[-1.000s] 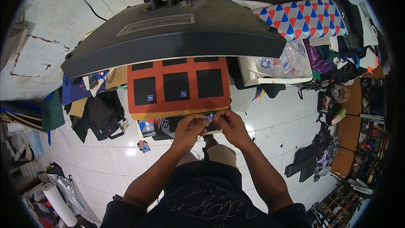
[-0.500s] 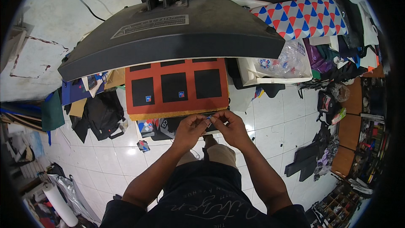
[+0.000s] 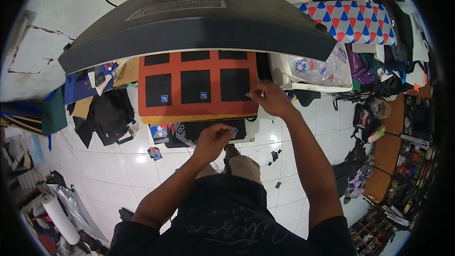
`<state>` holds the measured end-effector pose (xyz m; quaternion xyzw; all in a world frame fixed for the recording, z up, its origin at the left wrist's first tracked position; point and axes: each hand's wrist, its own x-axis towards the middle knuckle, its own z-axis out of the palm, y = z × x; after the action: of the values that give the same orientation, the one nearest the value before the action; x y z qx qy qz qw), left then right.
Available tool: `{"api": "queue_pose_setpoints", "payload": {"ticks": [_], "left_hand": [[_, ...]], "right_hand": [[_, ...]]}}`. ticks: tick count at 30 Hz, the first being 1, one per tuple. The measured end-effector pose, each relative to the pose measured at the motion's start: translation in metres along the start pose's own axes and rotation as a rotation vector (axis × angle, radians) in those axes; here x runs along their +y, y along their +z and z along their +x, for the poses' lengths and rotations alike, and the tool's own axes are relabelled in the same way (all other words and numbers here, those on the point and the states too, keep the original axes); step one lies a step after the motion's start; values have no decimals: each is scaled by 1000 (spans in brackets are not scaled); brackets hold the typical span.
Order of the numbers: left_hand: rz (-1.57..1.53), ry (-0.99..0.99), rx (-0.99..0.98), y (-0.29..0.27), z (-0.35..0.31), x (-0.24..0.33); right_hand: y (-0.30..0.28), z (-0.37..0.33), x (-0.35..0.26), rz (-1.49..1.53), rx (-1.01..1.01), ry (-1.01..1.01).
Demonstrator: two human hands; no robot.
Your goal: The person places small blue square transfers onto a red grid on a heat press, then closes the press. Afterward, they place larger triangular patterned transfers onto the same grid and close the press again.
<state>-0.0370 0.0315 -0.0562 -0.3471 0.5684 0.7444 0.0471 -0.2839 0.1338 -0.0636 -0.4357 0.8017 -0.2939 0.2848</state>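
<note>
An orange-red pad (image 3: 176, 97) lies under the raised dark heat press plate (image 3: 199, 31), with several black fabric squares on it. In the front row, the left square (image 3: 158, 83) and the middle square (image 3: 195, 79) each bear a small blue label near the lower edge. The right square (image 3: 234, 81) shows none. My right hand (image 3: 271, 99) is closed in a pinch over that square's right edge, holding a small label (image 3: 248, 95). My left hand (image 3: 214, 138), in front of the pad, pinches another small blue label (image 3: 234, 132).
A white box (image 3: 327, 86) with clear plastic bags stands right of the press. Behind it lies a patterned roll (image 3: 353, 21). At left are a black bag (image 3: 111, 118) and stacked papers. Dark scraps (image 3: 274, 156) lie on the tiled floor.
My hands, together before, are now apart. The right has moved right and forward over the right square with a small label. The left stays in front of the pad with a label.
</note>
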Motion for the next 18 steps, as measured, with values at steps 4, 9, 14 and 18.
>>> {"api": "queue_pose_setpoints", "payload": {"ticks": [4, 9, 14, 18], "left_hand": [[9, 37, 38, -9, -7, -10], [39, 23, 89, -18, -14, -20], [74, 35, 99, -24, -17, -20], [92, 38, 101, -22, -19, -23]], "right_hand": [[-4, 22, -8, -114, -117, -72], [5, 25, -6, -268, -37, -161], [8, 19, -14, -246, 10, -201], [9, 20, -13, -261, 9, -188]]}}
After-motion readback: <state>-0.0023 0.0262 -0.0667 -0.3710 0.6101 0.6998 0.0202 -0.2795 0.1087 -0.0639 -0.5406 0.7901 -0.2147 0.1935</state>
